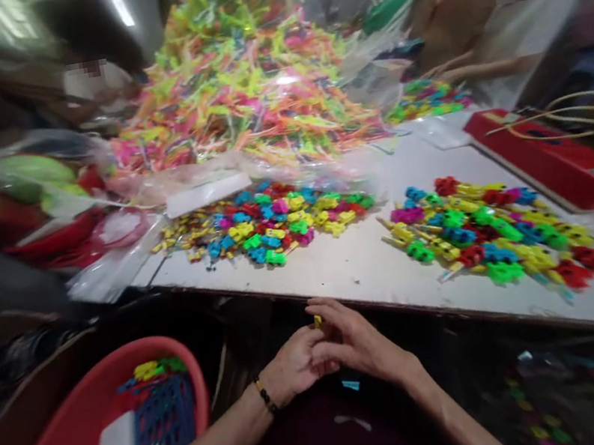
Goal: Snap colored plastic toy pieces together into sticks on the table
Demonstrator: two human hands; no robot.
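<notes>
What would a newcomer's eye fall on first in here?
Most likely the towering heap of neon-coloured pieces at the back of the white table. Nearer lie two piles of small bright parts, a middle pile and a right pile. Closest, by the table's near edge, the left hand and right hand meet at a small yellow piece.

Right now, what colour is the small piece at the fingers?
The small piece is yellow, in the head view.

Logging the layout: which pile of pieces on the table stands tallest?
The neon, stringy pile at back centre: it towers over the others, including the low front-centre heap and front-right heap.
</notes>
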